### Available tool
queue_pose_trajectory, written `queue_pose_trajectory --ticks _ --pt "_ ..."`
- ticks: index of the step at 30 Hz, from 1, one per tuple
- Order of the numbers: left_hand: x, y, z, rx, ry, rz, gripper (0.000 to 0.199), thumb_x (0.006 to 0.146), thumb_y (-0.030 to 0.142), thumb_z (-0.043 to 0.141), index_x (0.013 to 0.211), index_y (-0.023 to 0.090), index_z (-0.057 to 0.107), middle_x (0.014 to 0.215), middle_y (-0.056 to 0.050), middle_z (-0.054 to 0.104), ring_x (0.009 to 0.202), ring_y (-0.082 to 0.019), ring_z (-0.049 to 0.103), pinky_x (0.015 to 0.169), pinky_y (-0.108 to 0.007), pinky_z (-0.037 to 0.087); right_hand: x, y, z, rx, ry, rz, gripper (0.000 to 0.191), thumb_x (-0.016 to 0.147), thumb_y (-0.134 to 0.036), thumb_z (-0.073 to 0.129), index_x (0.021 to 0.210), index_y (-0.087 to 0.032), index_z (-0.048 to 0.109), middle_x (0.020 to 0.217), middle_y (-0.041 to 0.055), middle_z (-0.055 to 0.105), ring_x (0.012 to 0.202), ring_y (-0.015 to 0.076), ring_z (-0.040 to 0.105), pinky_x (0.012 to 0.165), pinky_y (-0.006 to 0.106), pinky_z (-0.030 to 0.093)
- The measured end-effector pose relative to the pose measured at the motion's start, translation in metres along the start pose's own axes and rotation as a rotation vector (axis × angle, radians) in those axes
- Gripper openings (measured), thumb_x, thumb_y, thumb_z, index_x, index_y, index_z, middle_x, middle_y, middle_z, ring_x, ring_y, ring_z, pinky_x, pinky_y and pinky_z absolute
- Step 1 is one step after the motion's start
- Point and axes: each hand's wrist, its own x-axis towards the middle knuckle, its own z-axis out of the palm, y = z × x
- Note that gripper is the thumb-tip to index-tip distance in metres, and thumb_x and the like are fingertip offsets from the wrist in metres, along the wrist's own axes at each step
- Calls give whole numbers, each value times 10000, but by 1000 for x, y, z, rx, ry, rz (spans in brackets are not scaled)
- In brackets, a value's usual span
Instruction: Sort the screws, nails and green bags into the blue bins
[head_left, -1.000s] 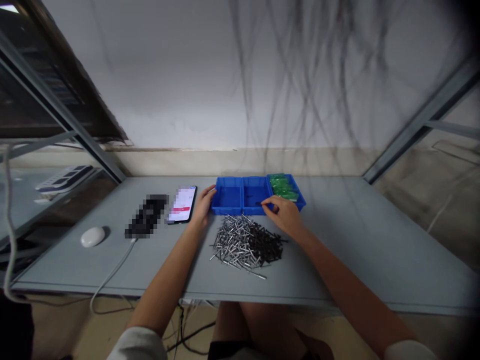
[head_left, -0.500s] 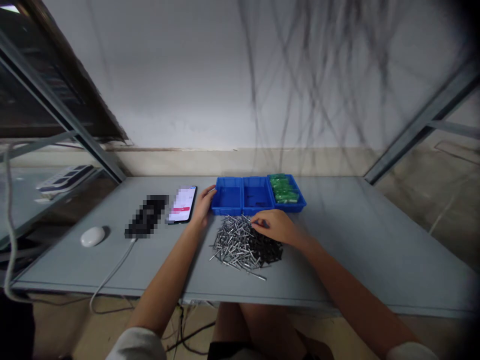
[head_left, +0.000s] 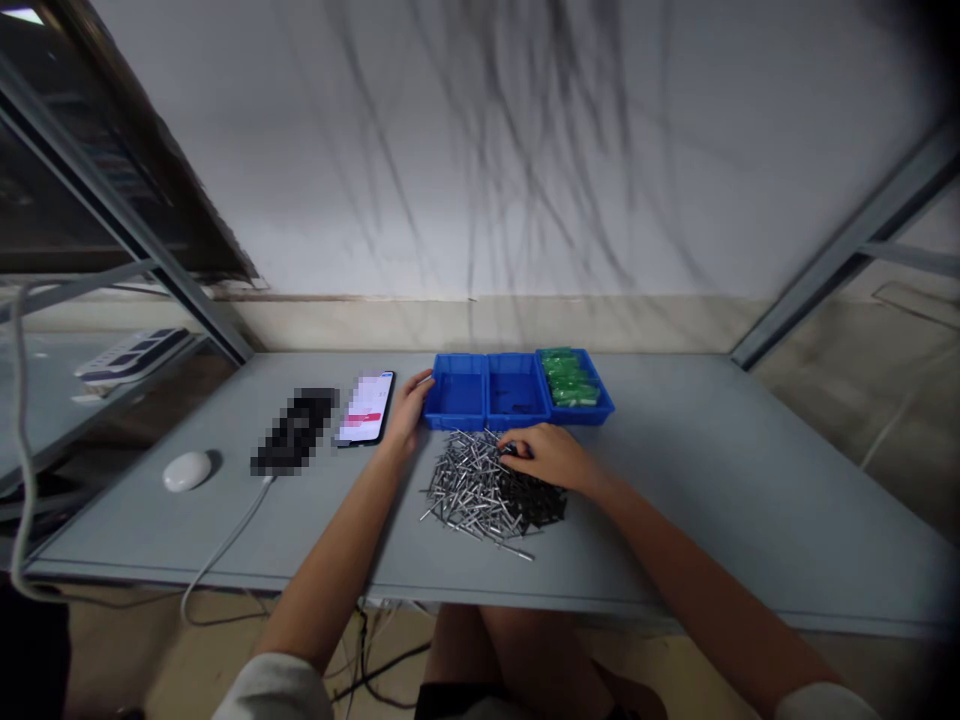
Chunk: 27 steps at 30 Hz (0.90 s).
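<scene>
While the left hand (head_left: 406, 412) lies with its fingers against the outer left wall of a blue rectangular plastic bin (head_left: 459, 395), the right hand (head_left: 551, 458) is bent over the far side of a loose heap. This heap consists of thin, silver-coloured metal pins (head_left: 463, 490), to the left of the right hand, and of thin black pins (head_left: 536, 502), just below it. The thumb and the forefinger of the right hand are near to each other, but I cannot tell whether a pin is between them. I also cannot tell if the left hand grasps the wall or only touches it. Beyond the right hand stands a second blue bin (head_left: 516, 378), with a few small dark pieces (head_left: 520, 408) on its bottom, and beside it a third blue bin (head_left: 604, 407) contains green shiny packets (head_left: 568, 376). Just left of the left hand lies a black-edged smartphone (head_left: 367, 412) with lit screen.
</scene>
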Motion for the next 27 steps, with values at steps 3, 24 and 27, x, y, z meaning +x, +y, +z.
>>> queue_pose_trajectory --ticks 3,24,27 --pt "0 0 1 -12 2 3 467 651 332 772 1089 186 700 967 -58 728 923 -193 641 803 -285 473 0 0 0 4 -1 9 254 836 -299 642 1057 -220 737 653 -11 655 579 134 555 544 254 299" --pt "0 0 0 9 4 7 470 661 335 765 1102 184 701 953 -60 729 887 -186 639 760 -273 470 1 7 -1 339 41 -16 34 787 -197 650 788 -171 672 624 -33 589 556 95 507 532 214 345" --pt "1 0 -1 3 -3 2 479 661 341 765 1108 182 697 950 -62 730 871 -184 641 757 -274 475 0 7 -7 549 40 -2 61 770 -226 657 774 -166 647 638 -19 605 579 106 543 547 223 405"
